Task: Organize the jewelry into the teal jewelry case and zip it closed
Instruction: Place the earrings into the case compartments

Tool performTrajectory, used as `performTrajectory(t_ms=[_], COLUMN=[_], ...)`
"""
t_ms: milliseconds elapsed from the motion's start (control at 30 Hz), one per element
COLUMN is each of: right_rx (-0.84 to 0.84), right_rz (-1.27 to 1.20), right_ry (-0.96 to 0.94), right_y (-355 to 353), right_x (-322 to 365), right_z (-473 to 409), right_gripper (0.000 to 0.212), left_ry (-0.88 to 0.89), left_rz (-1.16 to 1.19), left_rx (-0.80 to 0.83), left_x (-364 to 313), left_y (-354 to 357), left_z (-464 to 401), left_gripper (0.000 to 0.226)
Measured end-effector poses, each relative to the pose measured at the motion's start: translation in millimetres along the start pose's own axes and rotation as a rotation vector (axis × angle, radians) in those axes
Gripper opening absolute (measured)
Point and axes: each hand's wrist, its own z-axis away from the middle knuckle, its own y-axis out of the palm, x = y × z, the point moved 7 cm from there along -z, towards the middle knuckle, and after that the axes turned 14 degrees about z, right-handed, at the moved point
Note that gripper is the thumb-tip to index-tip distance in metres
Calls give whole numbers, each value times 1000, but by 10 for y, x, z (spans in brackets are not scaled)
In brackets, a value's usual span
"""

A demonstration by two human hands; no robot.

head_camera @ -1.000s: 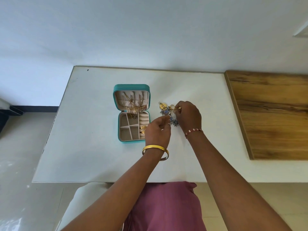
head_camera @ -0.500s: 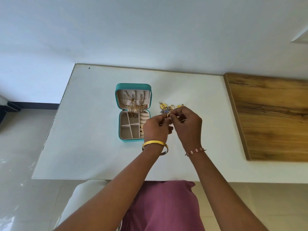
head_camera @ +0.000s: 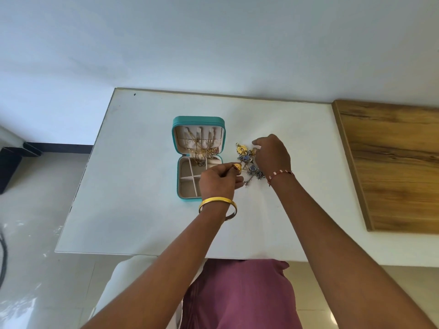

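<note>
White surface fills the middle of the view, its near edge running just above a lap in maroon cloth; pale glossy floor shows to the left and below. Both forearms cross that near edge and reach forward over bare tabletop.

On the left wrist sits a gold bangle. Left hand hovers over the near right corner of the case, its grip pinching a gold ring between thumb and fingertip, the other fingers curled under. It hides part of the case's right-hand compartments. Right wrist carries a red-and-white thread band. Right hand rests with fingers curled down over the right side of the jewelry pile; whether its grip has closed on any piece I cannot tell, as the hand covers the fingertips.

That pile, gold and blue-stoned pieces tangled together, lies on the surface just right of the case and between the two hands. Teal and open, the case has its lid tilted back, gold chains hanging inside the lid and spilling into the tray; the left compartments show only beige lining.

Right of the pile a wide stretch of bare top runs to a wooden board. Behind the case more open top reaches the far edge against a white wall.
</note>
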Motion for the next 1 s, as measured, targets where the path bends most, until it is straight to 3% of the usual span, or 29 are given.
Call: performTrajectory(t_ms=[233, 467, 633, 733, 1000], right_rx=[-108, -190, 23, 115, 48], right_rz=[95, -505, -820, -765, -599], right_ry=[-25, 107, 175, 152, 132], right_y=[-24, -257, -186, -99, 12], right_x=[-17, -90, 121, 291, 626], right_z=[69, 480, 977, 1236, 1714], right_gripper=[19, 11, 17, 19, 9], left_ry=[-19, -34, -54, -77, -125], left_rz=[53, 123, 201, 243, 380], left_rx=[33, 5, -37, -71, -164], left_x=[1, 32, 46, 99, 250], left_y=[-81, -307, -523, -698, -1036], left_z=[68, 194, 412, 552, 867], left_gripper=[19, 17, 9, 7, 12])
